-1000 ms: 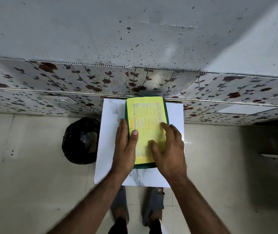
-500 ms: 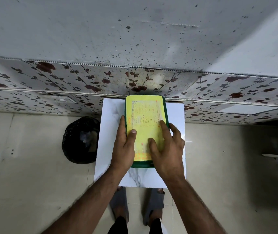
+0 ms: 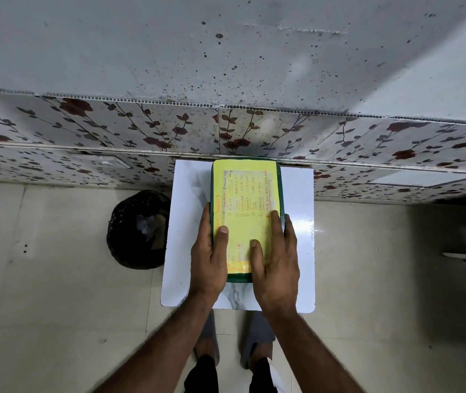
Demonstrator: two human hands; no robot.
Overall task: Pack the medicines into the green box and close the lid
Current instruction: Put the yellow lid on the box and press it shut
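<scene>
Moved: both hands have slid back toward the near end of the lid since the earlier frames, and more of the yellow sheet beyond the fingertips is now uncovered.
Left hand [image 3: 211,252]: flat and open, fingers along the box's left edge, thumb on top; it presses, it does not grip.
Right hand [image 3: 275,255]: flat and open, palm over the near right corner, likewise pressing.
Green box [image 3: 280,194]: under both hands on the small white table [image 3: 298,236], lid [image 3: 247,194] down and flush.
Medicines: none in sight; presumably inside.
Meaning: judging by the seated lid, the task looks all but done.
Writing: handwritten list on the yellow sheet, orange and dark ink, too small to read.
Beside the left hand: black bag [image 3: 138,229] on the floor.
</scene>
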